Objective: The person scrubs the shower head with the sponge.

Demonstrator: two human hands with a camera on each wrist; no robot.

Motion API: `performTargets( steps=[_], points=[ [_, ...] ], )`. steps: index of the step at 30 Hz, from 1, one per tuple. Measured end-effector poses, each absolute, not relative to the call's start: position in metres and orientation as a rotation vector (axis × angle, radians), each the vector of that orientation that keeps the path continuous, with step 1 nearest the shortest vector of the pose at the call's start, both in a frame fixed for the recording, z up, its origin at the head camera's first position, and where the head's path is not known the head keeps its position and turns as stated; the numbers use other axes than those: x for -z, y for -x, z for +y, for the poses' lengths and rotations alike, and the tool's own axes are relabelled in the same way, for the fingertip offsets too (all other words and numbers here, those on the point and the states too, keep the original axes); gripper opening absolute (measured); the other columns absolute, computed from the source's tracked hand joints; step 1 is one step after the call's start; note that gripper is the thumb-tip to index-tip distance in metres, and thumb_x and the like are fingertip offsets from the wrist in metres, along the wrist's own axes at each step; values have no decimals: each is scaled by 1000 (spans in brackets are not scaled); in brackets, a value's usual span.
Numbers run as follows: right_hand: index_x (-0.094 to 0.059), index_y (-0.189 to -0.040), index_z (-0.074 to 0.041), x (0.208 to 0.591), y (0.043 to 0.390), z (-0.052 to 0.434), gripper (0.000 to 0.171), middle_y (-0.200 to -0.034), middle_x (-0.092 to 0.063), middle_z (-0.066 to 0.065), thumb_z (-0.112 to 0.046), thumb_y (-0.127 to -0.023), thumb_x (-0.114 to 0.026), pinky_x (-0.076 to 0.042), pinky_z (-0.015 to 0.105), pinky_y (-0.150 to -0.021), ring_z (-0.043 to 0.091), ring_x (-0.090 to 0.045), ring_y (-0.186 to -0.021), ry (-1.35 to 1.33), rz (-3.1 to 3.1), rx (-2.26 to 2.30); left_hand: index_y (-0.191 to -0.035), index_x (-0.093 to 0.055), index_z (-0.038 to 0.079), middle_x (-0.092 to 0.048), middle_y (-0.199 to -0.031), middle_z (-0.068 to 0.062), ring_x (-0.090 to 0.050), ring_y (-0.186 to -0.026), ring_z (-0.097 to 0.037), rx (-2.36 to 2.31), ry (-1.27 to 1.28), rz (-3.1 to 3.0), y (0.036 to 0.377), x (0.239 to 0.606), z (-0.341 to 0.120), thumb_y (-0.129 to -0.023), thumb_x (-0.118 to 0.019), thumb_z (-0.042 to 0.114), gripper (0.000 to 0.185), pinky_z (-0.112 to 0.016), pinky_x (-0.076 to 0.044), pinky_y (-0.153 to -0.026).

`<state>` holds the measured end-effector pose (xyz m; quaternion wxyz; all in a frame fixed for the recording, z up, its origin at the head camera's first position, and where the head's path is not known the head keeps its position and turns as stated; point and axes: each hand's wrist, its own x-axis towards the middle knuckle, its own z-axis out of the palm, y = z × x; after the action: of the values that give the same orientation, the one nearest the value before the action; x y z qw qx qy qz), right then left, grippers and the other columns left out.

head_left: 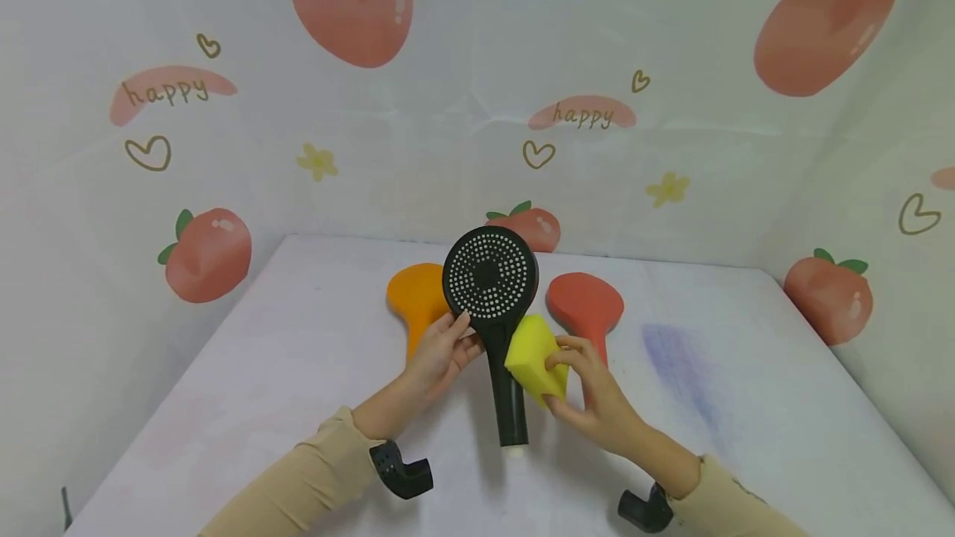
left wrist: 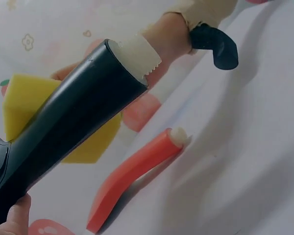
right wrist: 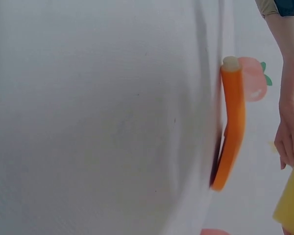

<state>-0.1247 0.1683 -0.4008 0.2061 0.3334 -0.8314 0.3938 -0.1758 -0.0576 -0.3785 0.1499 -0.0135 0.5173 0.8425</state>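
A black shower head [head_left: 491,280] with a round, hole-dotted face is held up over the table, face toward the head camera and handle down. My left hand [head_left: 438,361] grips it at the neck from the left side. Fingers and thumb of my right hand [head_left: 598,394] pinch a yellow sponge [head_left: 531,355], which lies right at the upper handle on its right side. In the left wrist view the black handle [left wrist: 73,107] passes in front of the sponge [left wrist: 94,144], with a pale threaded end showing. The right wrist view catches only the sponge's edge [right wrist: 290,203].
An orange shower head [head_left: 414,292] lies on the table behind my left hand, partly hidden by the black one. Behind my right hand lies a red shower head [head_left: 585,303]. The white table [head_left: 261,404] ends at a fruit-printed backdrop [head_left: 418,131].
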Motion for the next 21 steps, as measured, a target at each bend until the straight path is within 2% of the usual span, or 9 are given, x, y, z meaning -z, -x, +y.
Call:
performTargets(
  steps=[5, 8, 14, 18, 21],
  points=[
    [-54, -105, -14, 402, 125, 166, 46, -121, -49, 10, 6, -67, -72, -51, 26, -88, 16, -47, -111, -947, -2301, -1077, -139, -33, -2, -52, -124, -9, -60, -94, -8, -2396, 32, 1541, 174, 382, -55, -101, -37, 17, 42, -26, -52, -91],
    [-54, -105, -14, 401, 125, 165, 47, -122, -49, 10, 6, -67, -72, -52, 25, -88, 13, -47, -112, -959, -2293, -1071, -138, -35, 0, -54, -124, -8, -60, -94, -6, -2382, 22, 1572, 173, 382, -53, -100, -44, 18, 44, -25, -53, -91],
    [-54, -105, -14, 401, 125, 164, 48, -121, -49, 11, 6, -65, -73, -50, 23, -89, 14, -46, -113, -996, -2265, -1055, -141, -31, 7, -46, -138, -12, -56, -104, -7, -2325, -113, 1589, 172, 381, -50, -94, -55, 15, 54, -27, -48, -98],
    [-55, -103, -13, 402, 125, 164, 48, -120, -49, 13, 6, -63, -74, -51, 24, -87, 18, -46, -112, -1045, -2245, -1021, -142, -26, 3, -39, -144, -16, -53, -109, -10, -2256, -121, 1592, 171, 382, -48, -92, -56, 12, 60, -33, -42, -106],
    [-55, -103, -16, 401, 125, 164, 48, -121, -50, 11, 4, -64, -73, -51, 30, -86, 20, -47, -110, -1058, -2269, -971, -140, -25, -2, -39, -143, -19, -53, -108, -11, -2205, -101, 1589, 171, 384, -48, -92, -56, 14, 59, -33, -41, -107]
  ],
)
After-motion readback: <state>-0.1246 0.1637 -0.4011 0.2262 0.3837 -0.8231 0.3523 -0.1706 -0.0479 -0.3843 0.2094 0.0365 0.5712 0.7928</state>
